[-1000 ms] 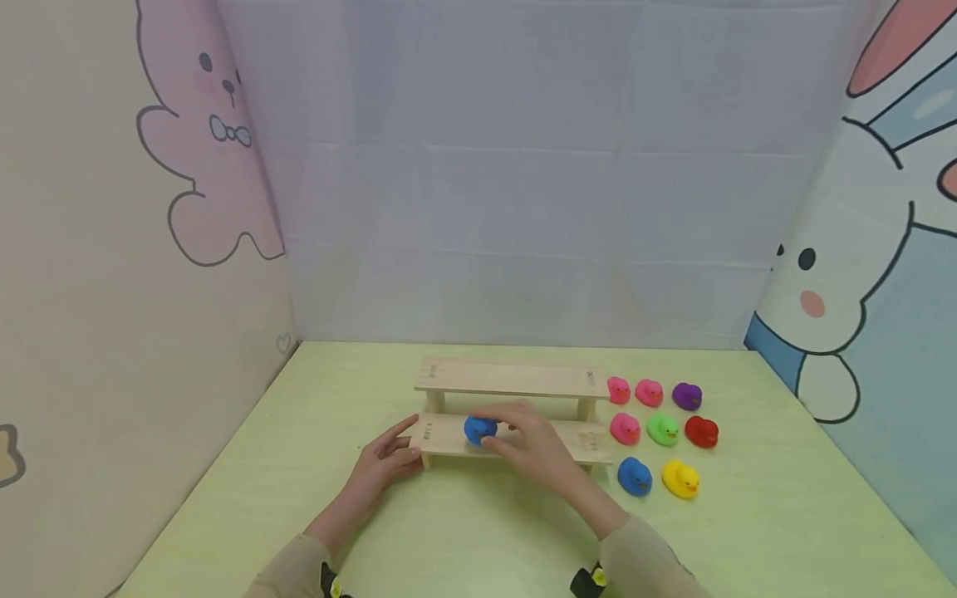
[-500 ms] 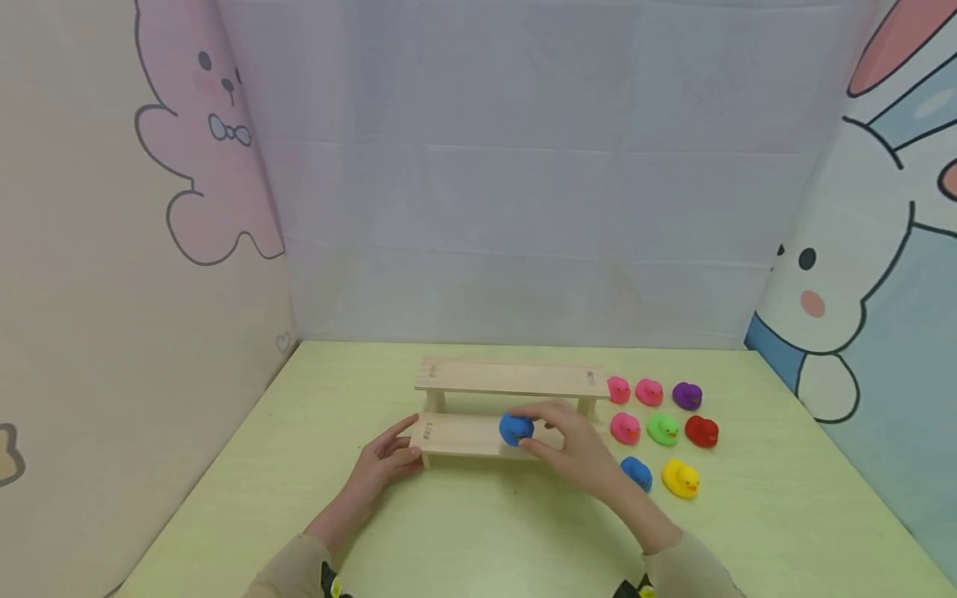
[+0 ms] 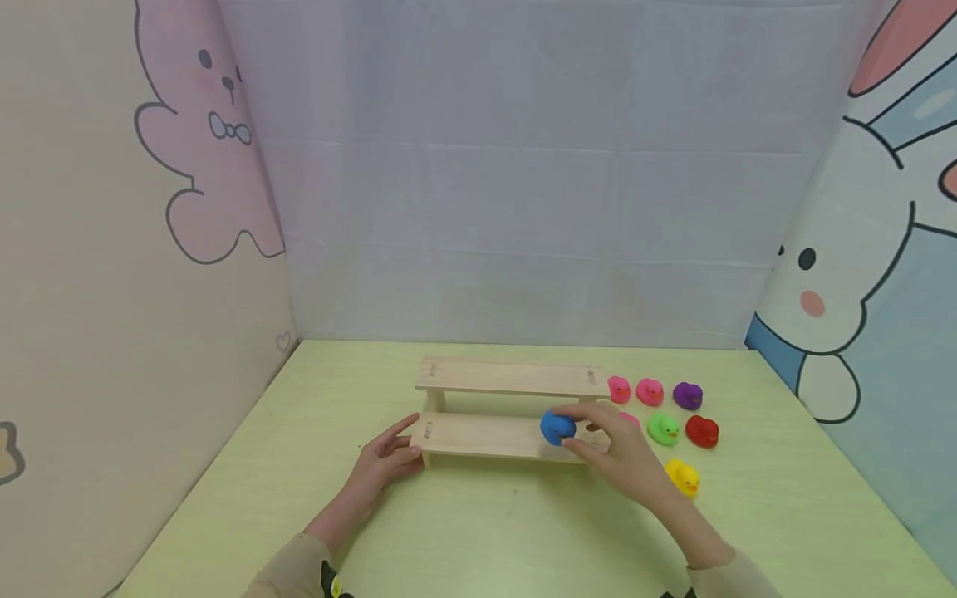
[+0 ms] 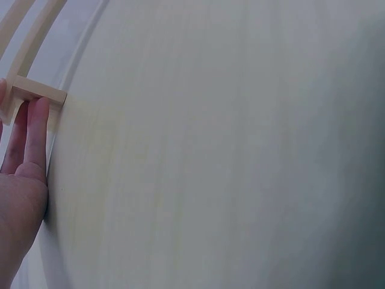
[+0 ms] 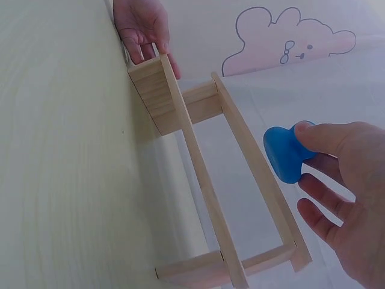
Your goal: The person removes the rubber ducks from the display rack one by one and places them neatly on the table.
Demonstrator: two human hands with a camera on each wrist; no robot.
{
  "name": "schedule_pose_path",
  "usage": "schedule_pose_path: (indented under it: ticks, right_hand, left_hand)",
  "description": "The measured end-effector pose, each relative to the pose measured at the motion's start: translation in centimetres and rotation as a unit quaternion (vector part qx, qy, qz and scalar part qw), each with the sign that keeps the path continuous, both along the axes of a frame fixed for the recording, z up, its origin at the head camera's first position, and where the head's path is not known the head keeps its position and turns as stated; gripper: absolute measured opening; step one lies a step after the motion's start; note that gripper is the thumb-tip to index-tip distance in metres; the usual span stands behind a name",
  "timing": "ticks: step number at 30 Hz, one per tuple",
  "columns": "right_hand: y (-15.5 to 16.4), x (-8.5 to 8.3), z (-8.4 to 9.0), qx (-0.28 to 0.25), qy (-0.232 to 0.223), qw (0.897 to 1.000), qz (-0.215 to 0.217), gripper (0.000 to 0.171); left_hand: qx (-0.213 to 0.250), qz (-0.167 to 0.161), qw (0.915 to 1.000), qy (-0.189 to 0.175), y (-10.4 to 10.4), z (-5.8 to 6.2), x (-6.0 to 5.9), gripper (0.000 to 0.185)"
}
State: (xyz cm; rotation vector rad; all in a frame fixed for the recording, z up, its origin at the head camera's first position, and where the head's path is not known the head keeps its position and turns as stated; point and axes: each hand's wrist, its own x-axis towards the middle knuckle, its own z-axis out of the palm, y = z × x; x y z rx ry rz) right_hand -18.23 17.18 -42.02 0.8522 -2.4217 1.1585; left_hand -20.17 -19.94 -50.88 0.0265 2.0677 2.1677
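Observation:
A blue rubber duck (image 3: 557, 428) is pinched between the thumb and fingers of my right hand (image 3: 624, 457), over the right part of the lower board of a two-tier wooden shelf (image 3: 478, 435). In the right wrist view the duck (image 5: 287, 153) appears lifted off the boards. My left hand (image 3: 385, 461) holds the lower board's left end, one finger reaching its back corner and the thumb at the front. In the left wrist view, fingers (image 4: 36, 132) touch the shelf's leg (image 4: 39, 90). No duck stands on either board.
Right of the shelf are pink ducks (image 3: 650, 392), a purple duck (image 3: 688, 395), a green duck (image 3: 664, 428), a red duck (image 3: 702, 431) and a yellow duck (image 3: 682, 477). My right hand and arm partly cover this group. A white curtain (image 3: 508, 208) closes off the back.
My right hand has moved rightward along the lower board with the blue duck. Its arm now hides the second blue duck and part of a pink one. The left hand has stayed in place.

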Motion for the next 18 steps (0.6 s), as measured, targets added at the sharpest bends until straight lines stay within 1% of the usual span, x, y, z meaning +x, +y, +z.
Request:
schedule_pose_path:
  ticks: [5, 10, 18]
  right_hand:
    - [1.6, 0.2, -0.1, 0.011, 0.013, 1.0, -0.024, 0.041]
    - [3.2, 0.6, 0.0, 0.033, 0.017, 0.997, -0.067, 0.043]
    - [5.7, 0.8, 0.3, 0.038, 0.025, 0.994, -0.099, 0.047]
  left_hand:
    - [-0.002, -0.002, 1.0, 0.001, 0.0, 0.0, 0.0, 0.059]
    - [-0.001, 0.001, 1.0, 0.0, 0.1, 0.1, 0.2, 0.058]
    - [0.003, 0.006, 1.0, -0.003, 0.2, 0.3, 0.3, 0.058]
